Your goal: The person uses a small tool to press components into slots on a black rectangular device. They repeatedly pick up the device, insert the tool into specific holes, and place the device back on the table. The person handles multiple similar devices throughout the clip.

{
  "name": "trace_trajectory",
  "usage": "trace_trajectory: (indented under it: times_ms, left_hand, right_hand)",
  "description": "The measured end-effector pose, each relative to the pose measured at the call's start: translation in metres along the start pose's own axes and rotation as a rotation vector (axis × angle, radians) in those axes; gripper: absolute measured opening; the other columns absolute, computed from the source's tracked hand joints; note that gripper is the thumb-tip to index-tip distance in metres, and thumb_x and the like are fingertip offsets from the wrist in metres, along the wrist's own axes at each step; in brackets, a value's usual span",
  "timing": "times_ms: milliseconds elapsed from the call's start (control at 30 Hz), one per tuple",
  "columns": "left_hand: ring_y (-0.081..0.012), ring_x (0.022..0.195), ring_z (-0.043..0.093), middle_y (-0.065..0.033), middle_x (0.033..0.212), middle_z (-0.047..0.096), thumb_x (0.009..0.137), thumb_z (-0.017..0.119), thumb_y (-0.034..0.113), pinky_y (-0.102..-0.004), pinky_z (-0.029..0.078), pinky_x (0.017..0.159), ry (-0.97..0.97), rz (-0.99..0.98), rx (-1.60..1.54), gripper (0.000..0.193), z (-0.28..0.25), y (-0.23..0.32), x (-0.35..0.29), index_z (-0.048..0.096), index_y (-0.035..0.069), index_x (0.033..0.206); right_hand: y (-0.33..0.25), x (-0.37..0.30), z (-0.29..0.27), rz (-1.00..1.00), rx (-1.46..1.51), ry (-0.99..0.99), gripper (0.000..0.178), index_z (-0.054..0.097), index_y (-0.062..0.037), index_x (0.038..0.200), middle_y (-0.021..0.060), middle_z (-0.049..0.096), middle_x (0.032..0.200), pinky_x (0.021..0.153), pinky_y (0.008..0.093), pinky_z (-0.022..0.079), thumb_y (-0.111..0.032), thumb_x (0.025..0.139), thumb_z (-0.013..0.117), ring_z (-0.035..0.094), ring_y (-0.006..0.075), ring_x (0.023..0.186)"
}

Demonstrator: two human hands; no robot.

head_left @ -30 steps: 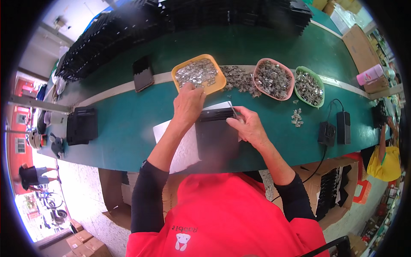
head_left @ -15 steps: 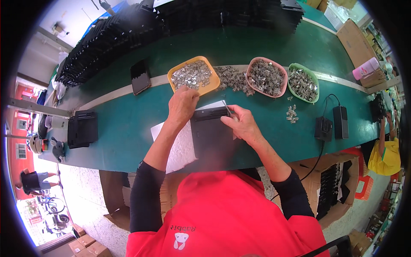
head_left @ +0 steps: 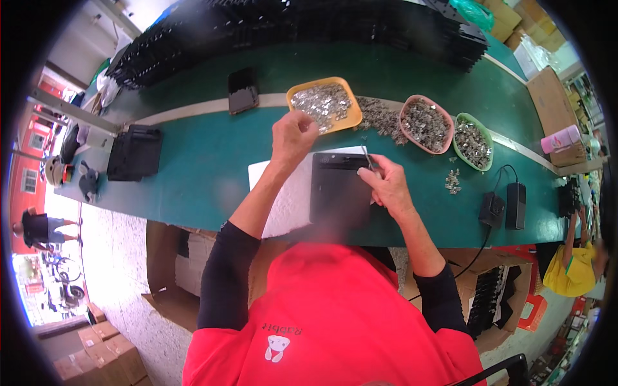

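Note:
A flat black plastic panel [head_left: 336, 196] lies on a white foam sheet [head_left: 281, 201] in front of me on the green table. My right hand [head_left: 390, 185] is closed around a thin metal tool [head_left: 366, 154] at the panel's upper right edge; its exact kind is unclear. Beside the near-left corner of a yellow tray [head_left: 356, 118] of small shiny metal pieces [head_left: 322, 103] is my left hand [head_left: 293, 138]. Its thumb and fingers are pinched together, and whatever they hold is too small to make out.
Loose metal clips [head_left: 381, 118] lie between the yellow tray and a pink bowl [head_left: 405, 132], with a green bowl [head_left: 490, 147] farther right. A phone [head_left: 243, 90] and black parts [head_left: 134, 153] sit left. Black stacks [head_left: 309, 32] line the back; a power adapter [head_left: 492, 208] stands right.
The whole view has shifted, so the table things appear farther right. My left fingers have curled in beside the yellow tray. The right hand stays at the panel's edge with the tool.

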State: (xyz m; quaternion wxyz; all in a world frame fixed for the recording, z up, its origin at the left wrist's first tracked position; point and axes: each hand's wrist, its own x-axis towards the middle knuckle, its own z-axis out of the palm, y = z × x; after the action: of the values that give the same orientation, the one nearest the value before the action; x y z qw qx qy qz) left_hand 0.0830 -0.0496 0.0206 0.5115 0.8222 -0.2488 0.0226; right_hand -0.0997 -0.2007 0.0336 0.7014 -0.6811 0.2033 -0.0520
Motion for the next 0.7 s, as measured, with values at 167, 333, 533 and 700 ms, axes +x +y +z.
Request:
trace_trajectory:
  times_ms: [167, 333, 533, 700]
  left_hand:
    - [-0.0108, 0.066, 0.064, -0.0076, 0.075, 0.067, 0.085, 0.066, 0.006, -0.0227, 0.051, 0.056, -0.141, -0.299, -0.278, 0.009, -0.040, 0.014, -0.024, 0.063, -0.001, 0.082]
    - [-0.0100, 0.063, 0.061, -0.0064, 0.074, 0.066, 0.084, 0.066, 0.004, -0.0232, 0.049, 0.054, -0.121, -0.325, -0.416, 0.006, -0.067, 0.006, -0.054, 0.061, 0.000, 0.083]
    - [-0.0086, 0.060, 0.057, -0.0055, 0.075, 0.064, 0.084, 0.064, 0.000, -0.0226, 0.046, 0.053, -0.198, -0.412, -0.540, 0.002, -0.075, -0.001, -0.080, 0.063, 0.001, 0.086]
    - [-0.0077, 0.059, 0.055, -0.0022, 0.070, 0.062, 0.085, 0.065, 0.003, -0.0217, 0.044, 0.054, -0.196, -0.485, -0.532, 0.003, -0.070, 0.004, -0.086, 0.065, 0.001, 0.086]
  right_hand:
    - [-0.010, -0.001, 0.010, 0.042, 0.118, -0.059, 0.036, 0.059, 0.0038, 0.120, -0.0034, 0.054, 0.060, 0.034, 0.0225, 0.027, -0.010, 0.088, 0.066, 0.040, 0.0017, 0.040]
    - [-0.011, 0.004, 0.018, 0.056, 0.066, -0.112, 0.041, 0.056, 0.0037, 0.126, -0.0064, 0.049, 0.059, 0.034, 0.0191, 0.028, -0.012, 0.089, 0.067, 0.037, 0.0006, 0.039]
    - [-0.012, 0.007, 0.024, 0.040, -0.014, -0.084, 0.037, 0.062, 0.0029, 0.119, -0.0040, 0.056, 0.062, 0.041, 0.0217, 0.031, -0.010, 0.085, 0.068, 0.043, 0.0014, 0.047]
    - [-0.013, 0.005, 0.029, 0.025, -0.003, -0.086, 0.037, 0.062, 0.0030, 0.119, -0.0044, 0.056, 0.062, 0.043, 0.0214, 0.032, -0.010, 0.085, 0.068, 0.043, 0.0013, 0.048]
